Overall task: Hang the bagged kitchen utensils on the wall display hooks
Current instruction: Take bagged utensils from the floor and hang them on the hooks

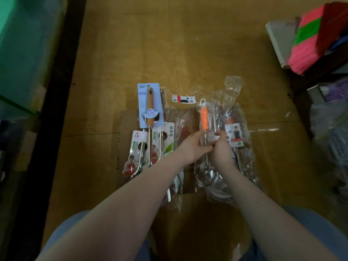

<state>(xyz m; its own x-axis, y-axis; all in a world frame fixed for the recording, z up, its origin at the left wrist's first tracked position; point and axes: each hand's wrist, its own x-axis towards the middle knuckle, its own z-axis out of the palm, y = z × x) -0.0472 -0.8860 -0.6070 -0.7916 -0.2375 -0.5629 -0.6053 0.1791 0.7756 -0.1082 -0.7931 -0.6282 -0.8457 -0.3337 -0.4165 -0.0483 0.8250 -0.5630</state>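
Brown cardboard floor (188, 44), seen straight down. Both hands meet mid-frame on a bagged ladle (204, 117), orange handle pointing to 12 o'clock and bowl toward 6. Left hand (194, 147) has its fingers curled round the steel shaft. Right hand (220, 150) pinches the bag and its white label just beside the left. Can't tell if the ladle is lifted or resting. At 9 o'clock from the hands lie carded utensils (139, 147), with a wooden-handled tool (150, 102) on a blue card on top. Touching at 3 o'clock is another bagged utensil (234, 135). A pink-green stack (308, 44) is at 2 o'clock, well apart.
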